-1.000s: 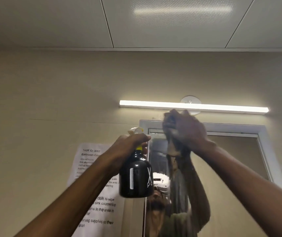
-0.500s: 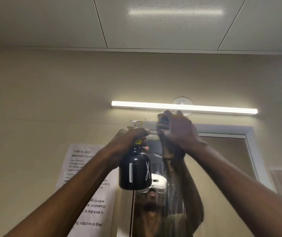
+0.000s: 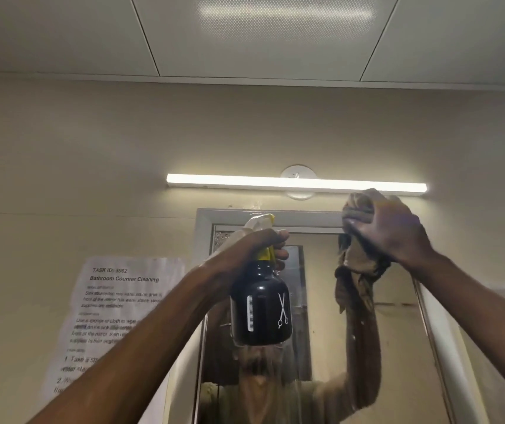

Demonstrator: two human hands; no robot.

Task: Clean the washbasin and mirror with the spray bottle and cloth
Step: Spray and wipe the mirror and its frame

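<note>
Beige wall with lit strip light above the white-framed mirror; printed notice taped left of it. Since half a second ago the right hand has swept from the mirror's top-left to its top-right, fingers bunched round the brown cloth against the glass. Left hand still grips the neck of the black spray bottle, upright before the mirror; contents not visible.
</note>
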